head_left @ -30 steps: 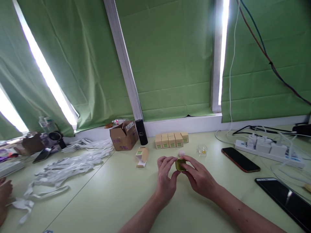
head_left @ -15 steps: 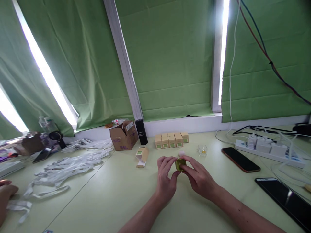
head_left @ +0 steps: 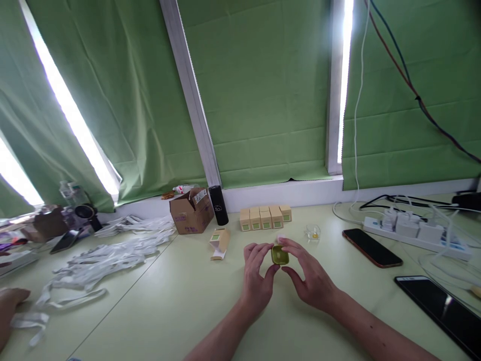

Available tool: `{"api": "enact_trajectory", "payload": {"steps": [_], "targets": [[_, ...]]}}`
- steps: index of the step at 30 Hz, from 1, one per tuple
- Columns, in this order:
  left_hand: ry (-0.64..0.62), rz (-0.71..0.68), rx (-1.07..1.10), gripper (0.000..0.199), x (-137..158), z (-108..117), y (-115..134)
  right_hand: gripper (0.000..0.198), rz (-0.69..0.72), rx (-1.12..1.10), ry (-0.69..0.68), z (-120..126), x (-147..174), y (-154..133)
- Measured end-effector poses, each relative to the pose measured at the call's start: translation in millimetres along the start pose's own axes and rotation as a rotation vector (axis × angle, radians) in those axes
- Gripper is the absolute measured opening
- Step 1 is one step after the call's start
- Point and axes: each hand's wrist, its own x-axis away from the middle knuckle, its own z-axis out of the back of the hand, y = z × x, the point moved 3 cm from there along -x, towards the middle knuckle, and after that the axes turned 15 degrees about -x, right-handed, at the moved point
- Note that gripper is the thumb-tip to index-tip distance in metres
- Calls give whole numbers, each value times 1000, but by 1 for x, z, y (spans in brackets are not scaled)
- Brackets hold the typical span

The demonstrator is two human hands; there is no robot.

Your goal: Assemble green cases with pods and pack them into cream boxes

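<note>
My left hand [head_left: 257, 276] has thumb and fingers pinched on the left side of a small olive-green square case [head_left: 280, 254]. The case's hollow inside faces me; a small pale spot shows in it. On the right, my right hand [head_left: 311, 273] has its thumb and fingers spread around the case. Its fingertips are close to the upper edge; whether they touch it I cannot tell. Just behind the fingers lies a small pinkish-white piece [head_left: 280, 237], partly hidden. An opened small carton [head_left: 220, 243] lies to the left of my hands.
Several small tan cartons [head_left: 266, 218] stand in rows behind. A clear little container [head_left: 313, 232], phones [head_left: 372, 247] and a power strip [head_left: 417, 235] are right. Left are a cardboard box [head_left: 191, 213], black bottle [head_left: 218, 205], white straps [head_left: 108, 255] and another person's hand [head_left: 13, 306].
My right thumb and fingers have come out of the case and spread apart, uncovering its inside. My left hand keeps its hold. The other person's hand at far left has shifted.
</note>
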Motion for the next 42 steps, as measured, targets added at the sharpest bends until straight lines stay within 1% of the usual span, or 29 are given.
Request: {"api": "enact_trajectory", "payload": {"steps": [2,4,12,13,18,22,26,29,30,33,34,36,37,39,42], "targets": [[-5,57,39,47,1,-2,-3,54,-22,-29,4,0,1,-1],[-13,118,67,43,2,-3,-6,57,-32,-52,9,1,1,-1],[-19,290,93,10,-1,-4,-11,63,-82,-105,37,-2,2,1],[-28,319,102,9,-2,-5,-12,64,-92,-107,35,-3,3,2],[-116,476,204,26,-2,-7,-14,66,-115,-108,29,-5,4,2],[-170,532,278,34,-2,-10,-13,59,-117,-141,38,-5,2,-1],[-201,515,272,39,0,-12,-14,49,-189,-201,78,-5,0,-1],[-195,444,252,42,0,-9,-13,44,-280,-250,114,-4,-2,2],[-176,408,236,39,0,-7,-13,43,-310,-265,125,-3,-3,3],[-117,286,155,20,-2,0,-10,39,-390,-324,157,-1,-5,6],[-107,253,129,26,-2,2,-9,37,-412,-348,166,0,-6,6],[-110,203,94,47,-2,3,-6,36,-446,-396,175,1,-7,7],[-120,186,88,55,-2,3,-5,35,-459,-416,178,1,-8,7],[-143,162,86,63,-1,2,-3,33,-478,-447,171,1,-8,7],[-166,116,93,68,-1,0,0,32,-494,-471,156,1,-7,9]]}}
